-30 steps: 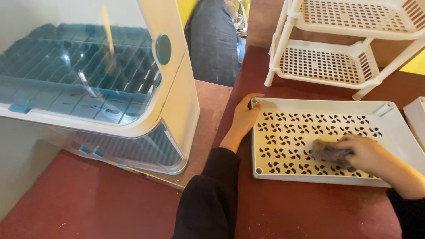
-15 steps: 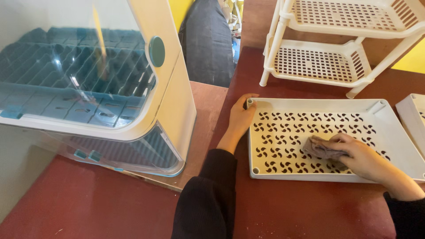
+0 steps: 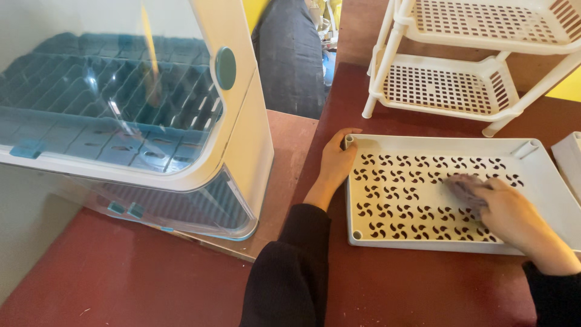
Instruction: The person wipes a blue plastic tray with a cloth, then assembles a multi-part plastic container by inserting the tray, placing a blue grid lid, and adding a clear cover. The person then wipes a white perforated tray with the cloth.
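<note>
Right hand (image 3: 511, 212) shifted; cloth (image 3: 463, 186) on perforated tray (image 3: 411, 194).

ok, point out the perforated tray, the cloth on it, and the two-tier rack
perforated tray (image 3: 423, 239), head view, bare front rim.
cloth (image 3: 463, 184), head view, the bunched grey part showing beyond the right hand (image 3: 514, 218).
two-tier rack (image 3: 445, 88), head view, middle of the lower slotted shelf.

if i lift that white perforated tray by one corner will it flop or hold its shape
The tray probably holds its shape: its raised rim should stiffen it. With so many cut-outs it is likely light. The left hand grips its corner while the right hand rubs it, suggesting it could slide on the smooth tabletop.
</note>
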